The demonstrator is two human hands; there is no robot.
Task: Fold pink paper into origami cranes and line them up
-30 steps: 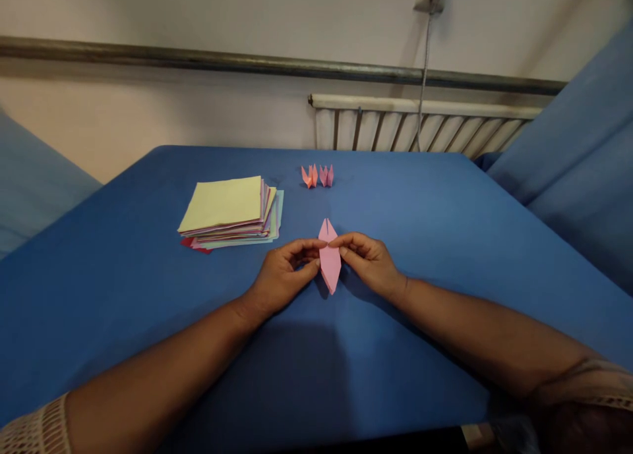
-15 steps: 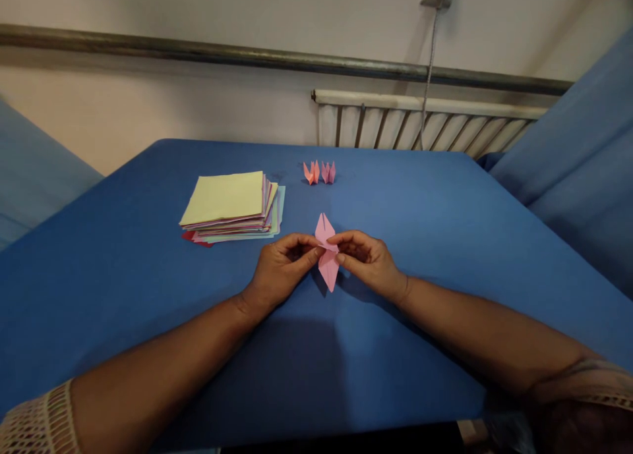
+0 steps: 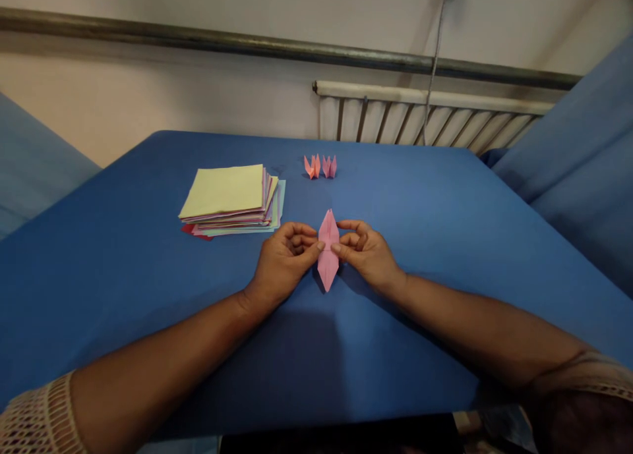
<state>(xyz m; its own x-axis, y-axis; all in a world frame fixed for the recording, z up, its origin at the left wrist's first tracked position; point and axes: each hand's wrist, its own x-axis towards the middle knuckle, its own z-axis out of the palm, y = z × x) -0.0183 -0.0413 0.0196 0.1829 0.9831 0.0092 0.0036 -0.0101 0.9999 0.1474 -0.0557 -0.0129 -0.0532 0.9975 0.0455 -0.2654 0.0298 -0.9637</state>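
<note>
A folded pink origami paper (image 3: 328, 269), long and pointed at both ends, is held just above the blue table, one tip toward me and the other away. My left hand (image 3: 287, 256) pinches its left edge near the middle, thumb on top. On the right edge, my right hand (image 3: 368, 253) grips it with the thumb on the face and fingers behind. A crease crosses the paper's middle between the two thumbs. The far tip shows a narrow split. Fingers under the paper are partly hidden.
A stack of coloured paper sheets (image 3: 227, 192), yellow on top, lies left of my hands. Two small folded paper figures, one orange-pink (image 3: 312, 167) and one mauve-pink (image 3: 329, 167), stand farther back on the blue table (image 3: 420, 203). Behind it are a radiator (image 3: 395, 93) and a pipe (image 3: 237, 44).
The pink paper has flattened out: its middle, bent and pinched before, now lies open. My thumbs have moved onto its face. The view has tilted slightly down.
</note>
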